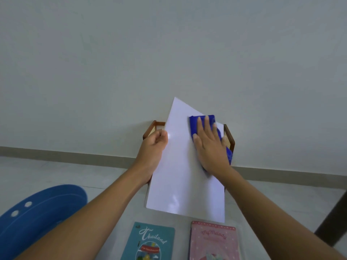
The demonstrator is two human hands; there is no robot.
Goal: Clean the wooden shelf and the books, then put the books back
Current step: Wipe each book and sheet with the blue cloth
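- Nearest, flat on the floor: teal book (150, 243) and pink book (214, 241), just beside each other; could be struck if the white book (180, 175) slips down.
- Next, held tilted in front of the wooden shelf (232, 144), gripped at the left edge only by the curled fingers of the left hand (153, 147); might twist or drop under a hard push.
- On its cover, right hand (210, 149) with straight fingers, pressing the blue cloth (194, 124) flat; hanging end near the shelf side, may catch there.
- Counted: three books, one cloth, two hands, one blue round object (41, 212) at left, one shelf by the wall.
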